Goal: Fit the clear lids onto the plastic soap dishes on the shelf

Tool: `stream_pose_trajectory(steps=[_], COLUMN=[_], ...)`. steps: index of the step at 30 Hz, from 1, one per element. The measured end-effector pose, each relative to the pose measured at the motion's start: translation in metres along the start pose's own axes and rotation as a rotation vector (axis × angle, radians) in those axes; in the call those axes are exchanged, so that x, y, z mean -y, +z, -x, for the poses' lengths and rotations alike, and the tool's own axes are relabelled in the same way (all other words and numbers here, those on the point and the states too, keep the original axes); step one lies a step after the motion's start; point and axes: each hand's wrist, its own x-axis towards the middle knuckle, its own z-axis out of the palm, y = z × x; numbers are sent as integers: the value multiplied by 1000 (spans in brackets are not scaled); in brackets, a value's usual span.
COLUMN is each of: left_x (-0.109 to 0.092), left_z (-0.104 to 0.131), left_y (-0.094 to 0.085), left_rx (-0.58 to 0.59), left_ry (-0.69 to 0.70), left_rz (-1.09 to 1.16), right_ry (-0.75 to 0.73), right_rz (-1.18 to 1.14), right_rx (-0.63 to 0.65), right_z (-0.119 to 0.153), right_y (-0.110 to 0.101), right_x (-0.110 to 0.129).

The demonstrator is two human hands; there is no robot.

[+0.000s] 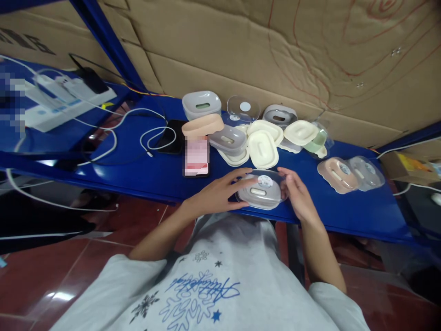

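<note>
A grey soap box (266, 198) with a clear lid and a round white label lies at the table's front edge, a pale oblong piece showing through the lid. My left hand (220, 192) grips its left side, thumb on the near edge and fingers spread over the lid. On the right side, my right hand (296, 193) holds the lid's edge with curled fingers, partly seen through the plastic. Just beyond lie cream soap box parts (263, 151) in a loose pile, with a grey tray (228, 139) and a peach rim (203, 125) beside them.
A pink-and-grey pair of lidded soap boxes, the pink one (338, 174) nearer, sits to the right. Left of the pile lies a lit phone (196, 158). White cables (158, 133) and a power strip (69, 108) are farther left. Cardboard (220, 50) walls off the back.
</note>
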Motion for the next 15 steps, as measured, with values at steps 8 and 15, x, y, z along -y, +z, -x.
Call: stream_pose_trajectory(steps=[8,15], left_x=[9,12], left_z=[1,3], left_y=[7,8], left_rx=[-61,-53], left_ry=[83,70], left_rz=[-35,-24], right_ry=[-367,-534], right_rz=[535,651], right_rx=[331,263], right_z=[35,40], right_y=[0,9], right_x=[26,20])
